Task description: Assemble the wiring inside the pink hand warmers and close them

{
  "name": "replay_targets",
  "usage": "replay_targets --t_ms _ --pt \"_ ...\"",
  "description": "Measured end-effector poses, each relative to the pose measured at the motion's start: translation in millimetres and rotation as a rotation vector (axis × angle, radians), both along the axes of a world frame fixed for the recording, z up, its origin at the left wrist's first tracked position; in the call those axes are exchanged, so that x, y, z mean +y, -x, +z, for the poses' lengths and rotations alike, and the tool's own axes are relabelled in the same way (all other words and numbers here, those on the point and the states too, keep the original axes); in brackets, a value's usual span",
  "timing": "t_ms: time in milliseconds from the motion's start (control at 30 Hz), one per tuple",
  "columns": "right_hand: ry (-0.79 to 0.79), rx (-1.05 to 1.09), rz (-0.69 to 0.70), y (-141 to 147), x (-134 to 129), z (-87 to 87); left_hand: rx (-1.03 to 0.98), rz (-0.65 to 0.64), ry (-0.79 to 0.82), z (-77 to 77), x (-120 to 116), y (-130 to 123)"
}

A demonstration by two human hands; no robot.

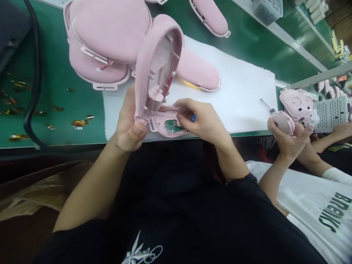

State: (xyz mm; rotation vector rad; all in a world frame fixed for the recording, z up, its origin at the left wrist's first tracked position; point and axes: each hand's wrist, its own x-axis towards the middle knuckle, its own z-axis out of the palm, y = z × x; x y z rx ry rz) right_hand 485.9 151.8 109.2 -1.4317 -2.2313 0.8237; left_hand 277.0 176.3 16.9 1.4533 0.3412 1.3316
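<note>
My left hand (pixel 128 126) grips a hollow pink plastic shell (pixel 143 69), tilted upright with its ribbed inside facing right. Red wires with a small white plug hang by its inner edge. Below lies another pink shell (pixel 158 123) bearing a green circuit board (pixel 171 125). Over the board, the fingers of my right hand (pixel 205 119) are pinched together; what they hold is hidden. A small blue piece (pixel 193 118) shows against that hand. Wires run between the two shells, close to the right fingertips.
Large pink shells (pixel 110 29) are stacked at the left, beside a black cable (pixel 35 73) and gold-coloured scraps (pixel 79 123). One closed pink case (pixel 199 69) rests on the white sheet (pixel 242 91). At right, a co-worker's hands (pixel 288 141) hold a pink part near a screwdriver (pixel 268 106).
</note>
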Motion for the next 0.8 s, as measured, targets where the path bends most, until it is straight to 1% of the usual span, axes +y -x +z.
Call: replay_targets --t_ms 133,200,300,367,433,500,567,633,700,800 --pt "-0.084 -0.145 0.017 -12 -6 -4.8 -0.087 -0.005 0.044 0.9 0 -2" --pt "-0.089 -0.114 0.019 -8 -7 -4.1 -0.117 -0.019 0.061 2.7 0 -3" --pt "-0.051 -0.046 0.024 3 -2 0.7 -0.126 -0.028 0.046 4.5 0 -6" --pt "-0.024 -0.069 0.056 8 3 4.2 -0.147 -0.019 0.036 4.1 0 -6" --pt "-0.036 -0.077 0.073 7 9 6.5 -0.161 -0.009 0.046 3.8 -1 -6" --pt "-0.088 -0.015 0.065 3 13 7.7 -0.157 -0.003 0.078 4.5 -3 -5" --pt "-0.131 0.094 0.069 -3 13 7.7 -0.126 -0.008 0.14 5.8 -5 -2" --pt "-0.133 0.189 0.101 -8 12 6.3 -0.112 -0.01 0.19 5.8 -6 0" --pt "-0.135 0.25 0.128 -9 10 3.6 -0.15 0.008 0.189 3.4 -4 0" --pt "-0.165 0.275 0.107 -10 9 -1.7 -0.224 0.029 0.19 -2.7 -1 -3"
